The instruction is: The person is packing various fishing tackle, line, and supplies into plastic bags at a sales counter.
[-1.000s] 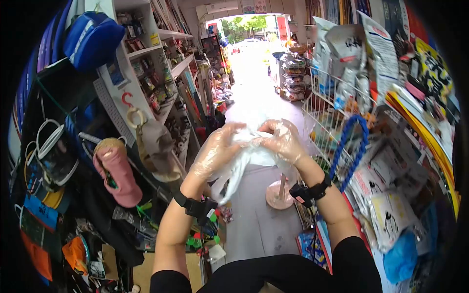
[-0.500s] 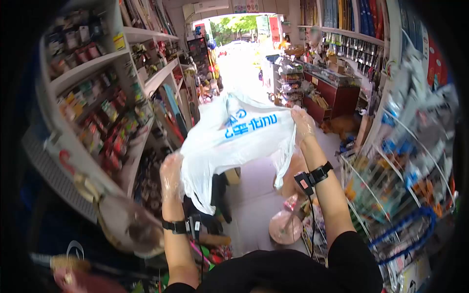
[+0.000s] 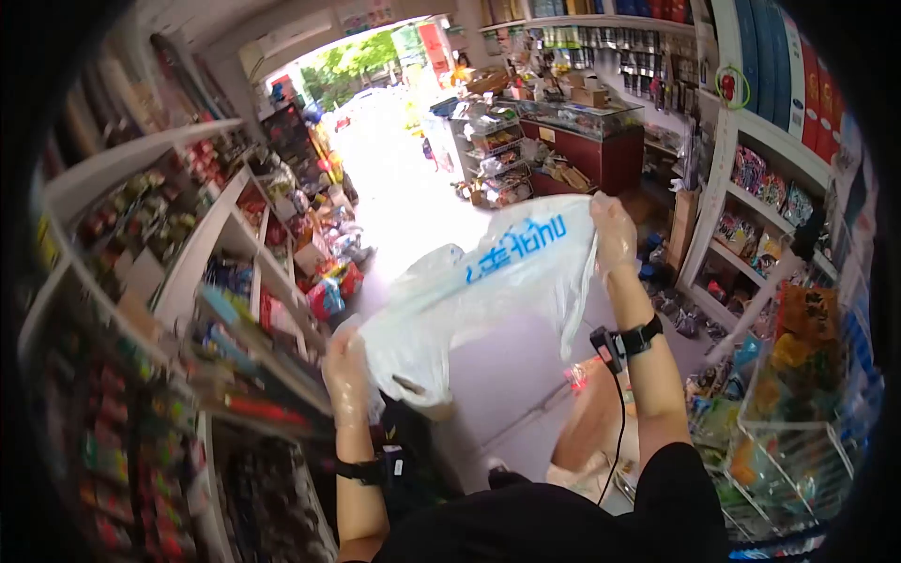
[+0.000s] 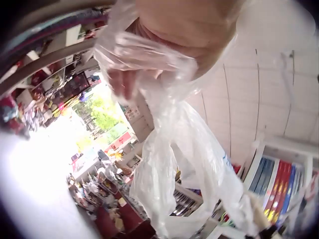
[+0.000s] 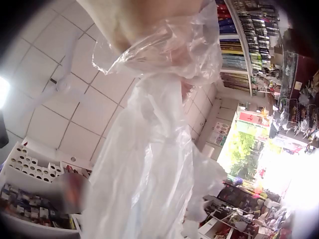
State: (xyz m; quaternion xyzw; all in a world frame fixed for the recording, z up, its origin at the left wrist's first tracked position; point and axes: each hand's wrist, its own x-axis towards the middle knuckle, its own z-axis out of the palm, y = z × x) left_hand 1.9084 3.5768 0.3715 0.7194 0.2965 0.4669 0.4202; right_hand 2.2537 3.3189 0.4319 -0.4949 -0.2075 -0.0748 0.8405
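Observation:
A white plastic bag with blue lettering (image 3: 507,267) is stretched between both hands in the head view. My left hand (image 3: 347,380), in a clear plastic glove, grips its left end; my right hand (image 3: 615,235), gloved too, grips the upper right corner. In the left wrist view the bag (image 4: 194,149) hangs in loops from the left hand (image 4: 169,50). From the right hand (image 5: 169,45) the bag (image 5: 149,149) falls in folds in the right wrist view. Glove film and folds partly hide the fingertips.
Loaded shelves (image 3: 141,178) line the left side. A glass-topped counter (image 3: 582,122) and a wire rack (image 3: 493,155) stand ahead, right of the bright doorway. At the lower right is a white wire basket (image 3: 798,460); a pinkish-brown object (image 3: 596,432) stands below the right forearm.
The bag was bunched between the two hands a second ago; the hands have since spread apart and stretched it out. The view has turned rightward, bringing the counter and right-hand shelves further in.

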